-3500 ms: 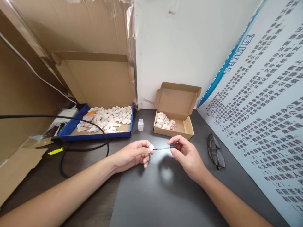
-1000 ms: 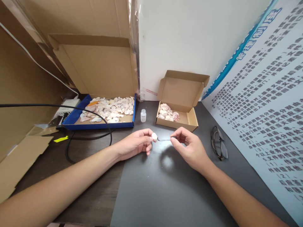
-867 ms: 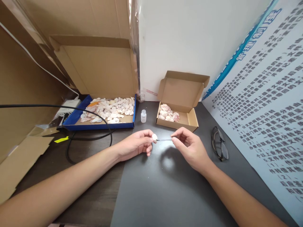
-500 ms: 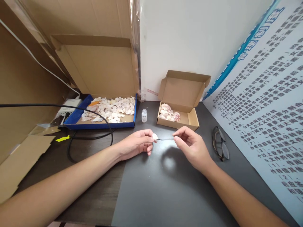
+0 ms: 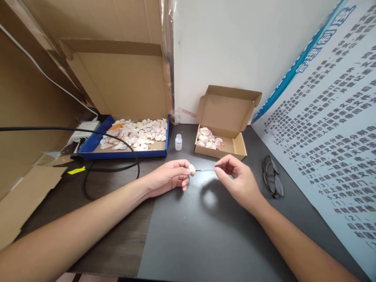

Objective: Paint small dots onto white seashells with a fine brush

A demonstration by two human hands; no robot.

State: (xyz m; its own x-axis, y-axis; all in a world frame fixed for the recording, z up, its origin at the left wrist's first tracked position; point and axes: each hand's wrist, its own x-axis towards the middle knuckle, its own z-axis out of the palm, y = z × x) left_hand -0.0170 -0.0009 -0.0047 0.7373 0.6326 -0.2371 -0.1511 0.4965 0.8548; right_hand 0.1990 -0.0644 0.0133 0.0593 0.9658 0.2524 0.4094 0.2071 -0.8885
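Between the thumb and fingers of my left hand (image 5: 170,178) is a small whitish seashell (image 5: 192,169). My right hand (image 5: 237,181) pinches the far end of a thin rod with a dark tip (image 5: 205,170), held level and pointing left. That tip is at the right side of the shell; whether it touches cannot be made out. Beyond the hands stands a small clear glass bottle (image 5: 178,142) with a pale label and no cap on it. Behind my right hand, a small open cardboard box (image 5: 239,145) holds several white and reddish shells (image 5: 210,138).
At the back left, a blue-sided open box (image 5: 123,154) is spread with many pale shells (image 5: 141,133). A black cable (image 5: 139,164) loops in front of it. Eyeglasses (image 5: 273,177) lie right of my right hand, near a printed sheet (image 5: 323,129). Flat cardboard (image 5: 32,196) lies far left.
The shell has tilted a little in my left fingers, showing more of its side. The rod's tip has drawn slightly to the right. The whole view has shifted a little.
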